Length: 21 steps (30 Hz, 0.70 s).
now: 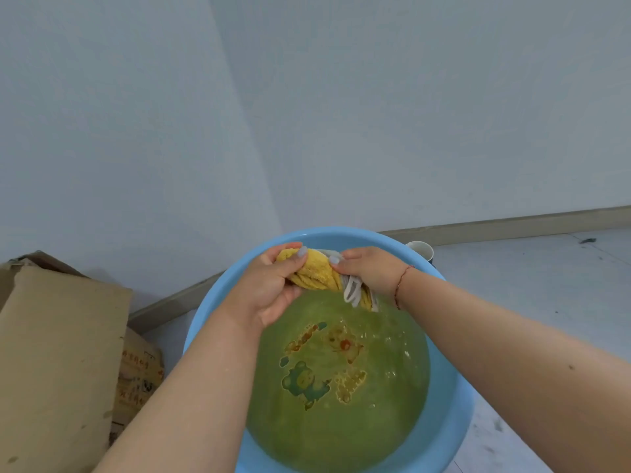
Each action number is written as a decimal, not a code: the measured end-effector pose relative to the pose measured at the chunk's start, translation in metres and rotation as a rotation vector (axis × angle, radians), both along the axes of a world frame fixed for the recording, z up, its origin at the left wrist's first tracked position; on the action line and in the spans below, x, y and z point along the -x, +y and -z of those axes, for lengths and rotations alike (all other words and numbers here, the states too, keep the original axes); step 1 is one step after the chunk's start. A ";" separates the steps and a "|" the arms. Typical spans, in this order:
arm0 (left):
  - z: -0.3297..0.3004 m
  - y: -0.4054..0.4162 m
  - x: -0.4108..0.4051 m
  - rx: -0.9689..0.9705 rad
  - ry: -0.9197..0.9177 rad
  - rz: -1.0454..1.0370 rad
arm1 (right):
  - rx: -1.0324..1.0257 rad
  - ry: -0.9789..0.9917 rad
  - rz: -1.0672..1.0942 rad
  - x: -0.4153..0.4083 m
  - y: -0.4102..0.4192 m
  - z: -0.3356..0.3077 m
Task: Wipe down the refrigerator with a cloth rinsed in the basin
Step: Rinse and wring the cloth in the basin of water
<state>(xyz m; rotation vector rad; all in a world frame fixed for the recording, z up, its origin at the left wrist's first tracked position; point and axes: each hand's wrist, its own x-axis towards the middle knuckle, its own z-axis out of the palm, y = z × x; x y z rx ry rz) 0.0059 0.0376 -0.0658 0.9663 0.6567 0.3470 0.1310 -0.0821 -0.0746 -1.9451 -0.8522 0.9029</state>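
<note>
The left hand (273, 285) and right hand (370, 273) each curl tight round one end of the twisted yellow-and-grey terry cloth (322, 273), its long axis running hand to hand, above the blue plastic basin (218, 302) of greenish water.

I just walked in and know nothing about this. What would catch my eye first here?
Most likely the big blue basin at bottom centre, filled with greenish water over cartoon pictures on its bottom. Just above the water at its far side, the left hand and right hand wring a yellow cloth between them. A brown cardboard box stands at the left against the pale wall.
</note>
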 end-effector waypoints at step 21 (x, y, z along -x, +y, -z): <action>-0.056 -0.010 0.024 -0.398 -0.017 0.285 | -0.215 0.025 -0.137 -0.019 -0.011 -0.064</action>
